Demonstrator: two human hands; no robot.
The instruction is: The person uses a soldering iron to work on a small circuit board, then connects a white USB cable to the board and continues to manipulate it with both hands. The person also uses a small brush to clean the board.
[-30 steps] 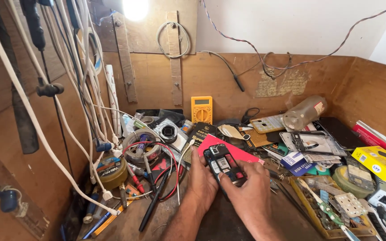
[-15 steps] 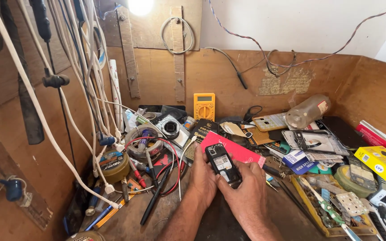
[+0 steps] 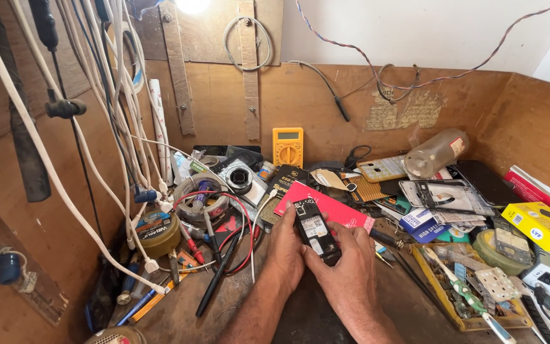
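Note:
A small black mobile phone (image 3: pixel 314 230) with its back open lies tilted between both hands over the wooden bench. My left hand (image 3: pixel 286 251) cups its left side, fingers under it. My right hand (image 3: pixel 350 267) grips its lower right end, thumb on the back. A pink-red flat case (image 3: pixel 333 208) lies just behind the phone.
A yellow multimeter (image 3: pixel 288 146) leans on the back wall. Red and black probe leads (image 3: pixel 224 248), tape rolls (image 3: pixel 198 194) and a round tin (image 3: pixel 158 232) crowd the left. White cables (image 3: pixel 116 114) hang at left. Phone parts, a plastic bottle (image 3: pixel 436 153), a yellow box (image 3: pixel 545 226) and a parts tray (image 3: pixel 463 286) fill the right.
The phone has turned slightly more upright in my hands and my right hand has shifted lower along it. The view has tilted down a little.

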